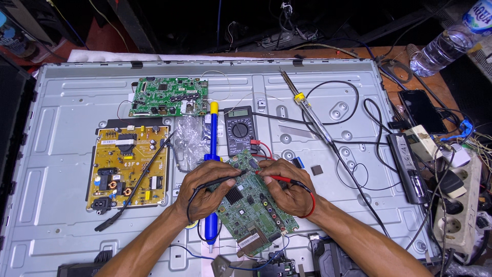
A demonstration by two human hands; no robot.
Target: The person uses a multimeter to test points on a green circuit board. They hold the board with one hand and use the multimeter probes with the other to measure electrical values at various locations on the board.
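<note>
Two probes are pressed to a green circuit board (pixel 253 208) lying on the grey metal back panel (pixel 61 215) of a flat screen.

From largest to smallest: the panel also carries a yellow power board (pixel 128 166), a second green board (pixel 169 96), a blue desoldering pump (pixel 211 169) and a multimeter (pixel 240 130) just beyond the hands. The left hand (pixel 205 190) is clenched on the black probe (pixel 225 179), the right hand (pixel 287 187) on the red probe (pixel 281 179). Judged from this, steady tips are best kept on single points, bridging of neighbouring pins avoided, and the meter kept in sight.
</note>
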